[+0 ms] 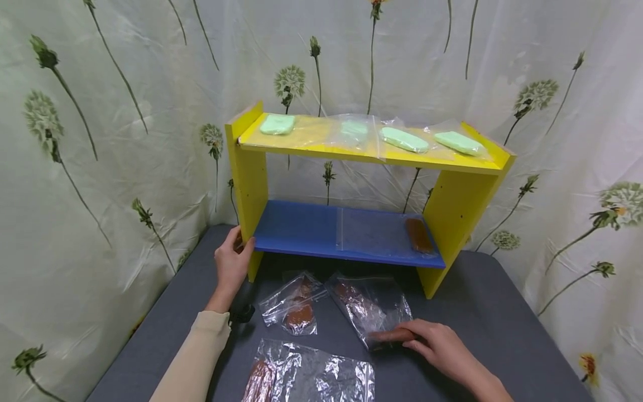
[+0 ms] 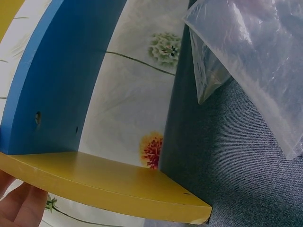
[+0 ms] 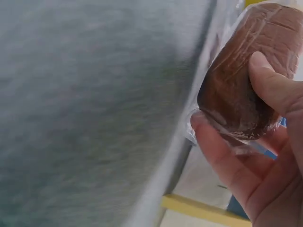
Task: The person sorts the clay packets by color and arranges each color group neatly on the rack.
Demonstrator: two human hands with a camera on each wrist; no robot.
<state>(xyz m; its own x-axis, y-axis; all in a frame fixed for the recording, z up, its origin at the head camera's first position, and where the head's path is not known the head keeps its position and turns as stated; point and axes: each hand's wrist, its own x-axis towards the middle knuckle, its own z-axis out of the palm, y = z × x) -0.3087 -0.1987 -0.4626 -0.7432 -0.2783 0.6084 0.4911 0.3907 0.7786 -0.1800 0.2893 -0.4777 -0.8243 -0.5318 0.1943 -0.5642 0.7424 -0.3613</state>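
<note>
At the yellow-and-blue shelf unit [image 1: 246,184], my left hand [image 1: 232,263] grips the yellow left side panel [image 2: 113,187] beside the blue lower shelf. My right hand [image 1: 442,347] holds a brown clay-like block [image 3: 246,75], wrapped in clear plastic, between thumb and fingers. It is low over the grey surface, and the block overlaps a clear zip bag [image 1: 397,287] with brown contents in the head view. Another bagged brown block [image 1: 419,235] lies at the right end of the blue shelf [image 1: 296,226].
Several pale green bagged blocks [image 1: 404,139] lie along the yellow top shelf [image 1: 311,146]. On the grey surface [image 1: 482,312] are a small bag with brown pieces [image 1: 300,316] and a large zip bag [image 1: 321,374] near the front. A flower-patterned curtain [image 1: 150,84] hangs close behind.
</note>
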